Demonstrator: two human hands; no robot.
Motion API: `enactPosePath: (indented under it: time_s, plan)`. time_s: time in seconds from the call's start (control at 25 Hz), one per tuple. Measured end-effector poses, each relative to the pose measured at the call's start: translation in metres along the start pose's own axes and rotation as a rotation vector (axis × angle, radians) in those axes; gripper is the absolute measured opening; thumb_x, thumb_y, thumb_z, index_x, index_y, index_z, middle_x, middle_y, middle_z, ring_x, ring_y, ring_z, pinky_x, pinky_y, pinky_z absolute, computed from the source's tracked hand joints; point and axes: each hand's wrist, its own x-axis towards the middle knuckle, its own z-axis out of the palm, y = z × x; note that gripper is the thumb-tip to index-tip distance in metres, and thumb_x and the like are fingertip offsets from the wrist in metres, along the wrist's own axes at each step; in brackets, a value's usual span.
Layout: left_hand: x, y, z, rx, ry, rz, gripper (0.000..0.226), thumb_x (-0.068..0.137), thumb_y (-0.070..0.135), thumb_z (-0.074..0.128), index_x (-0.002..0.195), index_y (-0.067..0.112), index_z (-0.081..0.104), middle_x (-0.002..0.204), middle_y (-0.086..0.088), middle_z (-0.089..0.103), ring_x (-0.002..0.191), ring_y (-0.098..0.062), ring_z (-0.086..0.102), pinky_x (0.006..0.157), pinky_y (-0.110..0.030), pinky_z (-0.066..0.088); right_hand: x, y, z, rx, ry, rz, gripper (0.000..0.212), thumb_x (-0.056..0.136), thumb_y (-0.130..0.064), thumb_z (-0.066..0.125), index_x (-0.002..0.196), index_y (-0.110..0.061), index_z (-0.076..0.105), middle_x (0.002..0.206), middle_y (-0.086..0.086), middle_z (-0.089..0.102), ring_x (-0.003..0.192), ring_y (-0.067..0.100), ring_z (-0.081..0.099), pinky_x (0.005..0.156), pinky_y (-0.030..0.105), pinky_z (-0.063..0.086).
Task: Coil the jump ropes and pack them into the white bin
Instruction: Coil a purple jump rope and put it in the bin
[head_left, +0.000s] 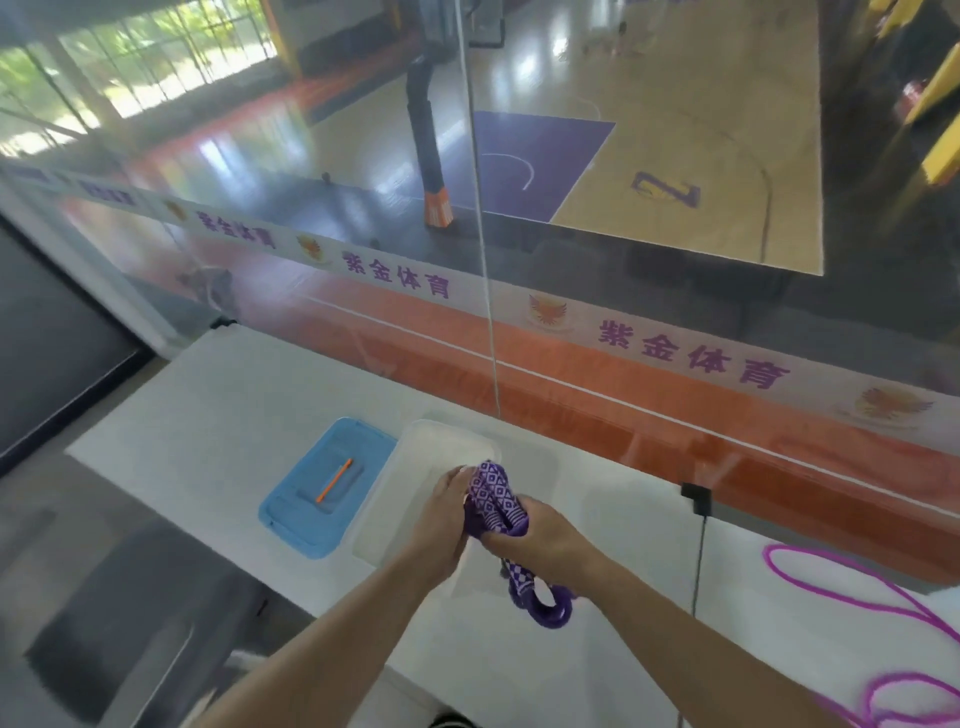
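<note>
Rope: I held the coiled purple jump rope (493, 499) in left hand (447, 519) and right hand (545, 540), both gripping.
Bin: white bin (415, 447) sat directly beneath, long axis running away from me.

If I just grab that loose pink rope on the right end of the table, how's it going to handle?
The pink jump rope will probably be floppy: it lies in slack, wandering loops on the white table. It looks thin, so likely light. Lifted at one point, the loops would probably trail and tangle, unlike the purple jump rope bundled in both hands.

White table (218, 415) bears white bin (415, 447), blue lid (291, 519) (pen-topped), pink rope (852, 597).
</note>
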Motion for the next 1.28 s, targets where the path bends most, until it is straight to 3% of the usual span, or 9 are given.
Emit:
enactPosePath:
  time_s: [0.12, 0.24, 0.4, 0.6, 0.72, 0.84, 1.0, 1.16, 1.28]
  plan:
    - [0.026, 0.012, -0.049, 0.145, -0.007, 0.062, 0.024, 0.109, 0.029, 0.040, 0.123, 0.019, 0.056, 0.124, -0.007, 0.066, 0.106, -0.024, 0.067, 0.093, -0.041, 0.056, 0.032, -0.011, 0.025, 0.193, 0.126, 0.046, 0.042, 0.072, -0.041, 0.078, 0.106, -0.023, 0.061, 0.090, 0.009, 0.074, 0.076, 0.029, 0.074, 0.076, 0.050, 0.062]
    - [0.077, 0.021, -0.120, 0.753, 0.087, 0.246, 0.016, 0.105, 0.023, 0.049, 0.117, 0.025, 0.060, 0.130, -0.007, 0.063, 0.120, -0.025, 0.060, 0.103, -0.036, 0.043, 0.086, -0.024, 0.055, 0.390, 0.256, 0.128, 0.044, 0.070, -0.036, 0.079, 0.104, -0.012, 0.063, 0.087, 0.016, 0.073, 0.074, 0.037, 0.072, 0.072, 0.058, 0.061]
    - [0.127, 0.025, -0.187, 1.228, 0.056, 0.190, 0.041, 0.105, 0.032, 0.049, 0.142, 0.015, 0.050, 0.145, -0.003, 0.052, 0.139, -0.021, 0.043, 0.109, -0.032, 0.031, 0.164, -0.020, 0.108, 0.557, 0.356, 0.319, 0.045, 0.064, -0.032, 0.084, 0.093, -0.001, 0.069, 0.076, 0.017, 0.069, 0.067, 0.034, 0.065, 0.075, 0.062, 0.057]
    - [0.166, 0.002, -0.206, 1.159, -0.268, 0.072, 0.022, 0.103, 0.027, 0.048, 0.118, 0.018, 0.062, 0.108, 0.002, 0.069, 0.105, -0.018, 0.065, 0.089, -0.032, 0.049, 0.222, 0.015, 0.155, 0.453, 0.470, 0.441, 0.027, 0.083, -0.023, 0.079, 0.098, -0.005, 0.066, 0.084, 0.011, 0.071, 0.071, 0.025, 0.068, 0.065, 0.032, 0.054]
    - [0.180, -0.010, -0.211, 1.171, -0.310, 0.112, 0.013, 0.098, 0.019, 0.046, 0.087, 0.018, 0.052, 0.085, 0.001, 0.059, 0.077, -0.017, 0.053, 0.070, -0.036, 0.044, 0.245, 0.034, 0.165, 0.376, 0.440, 0.412, 0.020, 0.093, -0.027, 0.068, 0.109, -0.017, 0.060, 0.092, 0.007, 0.072, 0.077, 0.022, 0.070, 0.066, 0.030, 0.055]
    - [0.185, -0.012, -0.213, 1.220, -0.341, 0.114, 0.028, 0.099, 0.018, 0.047, 0.075, 0.023, 0.034, 0.080, 0.002, 0.048, 0.073, -0.018, 0.044, 0.065, -0.033, 0.033, 0.262, 0.051, 0.170, 0.253, 0.412, 0.467, 0.027, 0.100, -0.039, 0.056, 0.113, -0.015, 0.061, 0.103, 0.007, 0.073, 0.086, 0.021, 0.069, 0.084, 0.035, 0.056]
    - [0.187, -0.010, -0.213, 1.213, -0.346, 0.096, 0.024, 0.099, 0.020, 0.046, 0.077, 0.022, 0.037, 0.085, 0.000, 0.051, 0.076, -0.019, 0.047, 0.068, -0.034, 0.038, 0.261, 0.055, 0.174, -0.109, 0.377, 0.605, 0.048, 0.095, -0.063, 0.040, 0.122, -0.025, 0.053, 0.116, 0.010, 0.058, 0.099, 0.030, 0.061, 0.084, 0.033, 0.049]
    - [0.190, -0.006, -0.210, 1.147, -0.358, 0.085, 0.019, 0.097, 0.032, 0.046, 0.106, 0.018, 0.056, 0.103, 0.000, 0.059, 0.091, -0.019, 0.058, 0.081, -0.037, 0.050, 0.264, 0.062, 0.171, 0.056, 0.436, 0.583, 0.076, 0.080, -0.074, 0.039, 0.138, -0.026, 0.038, 0.115, 0.006, 0.058, 0.098, 0.028, 0.065, 0.088, 0.043, 0.056]
    - [0.195, -0.005, -0.210, 1.131, -0.360, 0.073, 0.031, 0.099, 0.037, 0.044, 0.122, 0.021, 0.055, 0.111, 0.002, 0.060, 0.099, -0.020, 0.060, 0.090, -0.040, 0.053, 0.261, 0.052, 0.170, 0.016, 0.475, 0.566, 0.049, 0.096, -0.054, 0.037, 0.131, -0.021, 0.044, 0.107, 0.006, 0.063, 0.087, 0.023, 0.065, 0.083, 0.039, 0.055]
